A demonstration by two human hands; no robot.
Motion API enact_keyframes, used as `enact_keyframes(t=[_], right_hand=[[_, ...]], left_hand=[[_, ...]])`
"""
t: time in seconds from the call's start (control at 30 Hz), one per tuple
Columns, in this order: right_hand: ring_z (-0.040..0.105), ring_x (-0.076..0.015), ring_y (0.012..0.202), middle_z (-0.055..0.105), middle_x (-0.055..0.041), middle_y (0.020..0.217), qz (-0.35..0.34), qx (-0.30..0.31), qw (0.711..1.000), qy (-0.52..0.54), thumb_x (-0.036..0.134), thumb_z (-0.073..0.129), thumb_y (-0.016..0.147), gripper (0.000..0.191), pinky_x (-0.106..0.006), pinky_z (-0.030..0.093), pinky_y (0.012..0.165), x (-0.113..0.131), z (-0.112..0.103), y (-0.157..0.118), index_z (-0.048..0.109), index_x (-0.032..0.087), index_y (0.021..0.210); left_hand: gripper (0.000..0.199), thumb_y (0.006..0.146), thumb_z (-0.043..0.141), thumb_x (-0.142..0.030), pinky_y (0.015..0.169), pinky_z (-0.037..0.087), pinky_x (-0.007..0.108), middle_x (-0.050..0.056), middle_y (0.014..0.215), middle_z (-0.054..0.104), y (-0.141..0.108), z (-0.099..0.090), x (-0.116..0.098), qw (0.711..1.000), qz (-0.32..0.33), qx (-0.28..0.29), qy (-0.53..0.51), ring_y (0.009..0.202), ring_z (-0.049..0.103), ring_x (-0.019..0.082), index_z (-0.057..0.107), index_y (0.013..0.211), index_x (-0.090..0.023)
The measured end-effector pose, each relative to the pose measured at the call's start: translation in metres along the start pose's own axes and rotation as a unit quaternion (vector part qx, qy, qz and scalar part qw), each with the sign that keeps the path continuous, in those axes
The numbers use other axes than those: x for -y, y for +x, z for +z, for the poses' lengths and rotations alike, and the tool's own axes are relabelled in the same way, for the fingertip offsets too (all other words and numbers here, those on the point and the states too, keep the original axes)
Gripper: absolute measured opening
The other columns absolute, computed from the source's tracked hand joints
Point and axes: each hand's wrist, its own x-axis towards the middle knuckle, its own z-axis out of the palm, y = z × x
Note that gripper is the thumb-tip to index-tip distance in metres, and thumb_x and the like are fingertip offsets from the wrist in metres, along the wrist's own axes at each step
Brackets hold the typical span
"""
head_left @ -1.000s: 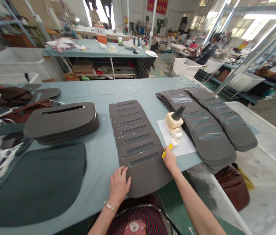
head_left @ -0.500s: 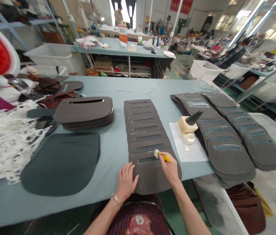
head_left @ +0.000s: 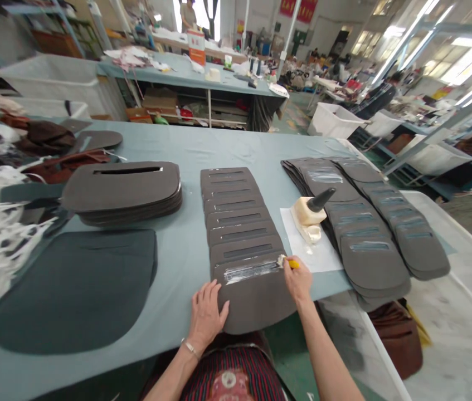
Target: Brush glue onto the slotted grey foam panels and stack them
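Holding one foam panel (head_left: pixel 256 309), one yellow brush (head_left: pixel 293 264): two hands (head_left: pixel 206 314) (head_left: pixel 298 281).

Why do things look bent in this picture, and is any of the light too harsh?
In the head view, the wide lens curves the metal rack poles and the long table, and the windows at the upper right glare white.

Probably sewing factory: long tables (head_left: pixel 185 150), white bins (head_left: pixel 332 121)
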Motion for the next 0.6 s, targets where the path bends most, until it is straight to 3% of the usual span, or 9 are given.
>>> enact_keyframes(t=[0.1,0.2,0.3,0.4,0.47,0.53,0.6], right_hand=[[0.057,-0.0142,0.068,0.066,-0.0037,0.076,-0.065,0.038,0.997,0.022,0.04,0.04,0.086,0.033,-0.023,0.036,0.064,-0.004,-0.004,0.006,0.065,0.019,0.083],[0.055,-0.0145,0.064,0.064,-0.0031,0.071,-0.012,0.004,1.0,-0.018,0.039,0.04,0.085,0.031,-0.023,0.035,0.06,-0.007,-0.009,0.014,0.064,0.02,0.079],[0.055,-0.0144,0.064,0.064,-0.0033,0.072,-0.001,-0.029,0.999,0.017,0.037,0.041,0.086,0.03,-0.023,0.037,0.062,0.016,0.0,0.002,0.064,0.019,0.08],[0.059,-0.0136,0.071,0.066,-0.0036,0.078,-0.114,0.051,0.982,0.144,0.033,0.042,0.088,0.026,-0.022,0.041,0.069,0.06,0.028,-0.031,0.064,0.019,0.083],[0.06,-0.0135,0.074,0.067,-0.0029,0.082,-0.175,0.121,0.959,0.187,0.031,0.043,0.087,0.024,-0.021,0.042,0.071,0.074,0.043,-0.047,0.064,0.02,0.084],[0.06,-0.0137,0.069,0.066,-0.002,0.076,-0.151,0.124,0.967,0.165,0.032,0.044,0.086,0.024,-0.022,0.042,0.067,0.065,0.045,-0.045,0.064,0.021,0.082],[0.057,-0.0145,0.061,0.064,-0.0016,0.068,-0.081,0.069,0.99,0.094,0.035,0.044,0.085,0.026,-0.023,0.04,0.062,0.042,0.034,-0.025,0.064,0.02,0.078]], left_hand=[[0.041,0.083,0.048,-0.035,0.099,0.033,0.046,0.015,0.127,0.053,0.0,0.003,0.001,1.0,0.004,-0.007,0.001,0.12,0.044,0.028,0.053,0.119,-0.015],[0.041,0.082,0.049,-0.035,0.098,0.034,0.046,0.015,0.127,0.054,0.001,0.005,0.003,1.0,0.01,-0.012,0.003,0.118,0.045,0.028,0.053,0.118,-0.015],[0.04,0.082,0.049,-0.035,0.098,0.034,0.046,0.014,0.126,0.054,0.002,0.006,0.003,1.0,0.015,-0.011,0.01,0.117,0.046,0.028,0.054,0.117,-0.015],[0.041,0.083,0.048,-0.035,0.098,0.034,0.046,0.014,0.126,0.054,0.003,0.006,0.002,1.0,0.015,-0.007,0.016,0.118,0.045,0.028,0.053,0.118,-0.015],[0.041,0.083,0.048,-0.035,0.097,0.034,0.046,0.014,0.126,0.054,0.003,0.006,0.002,1.0,0.013,-0.006,0.017,0.118,0.045,0.029,0.053,0.118,-0.015],[0.04,0.082,0.048,-0.034,0.097,0.034,0.046,0.014,0.125,0.054,0.002,0.005,0.002,1.0,0.011,-0.006,0.015,0.117,0.045,0.029,0.053,0.117,-0.015],[0.039,0.082,0.049,-0.034,0.097,0.033,0.047,0.014,0.125,0.054,0.003,0.001,0.003,1.0,0.009,-0.005,0.007,0.117,0.044,0.029,0.053,0.117,-0.016]])
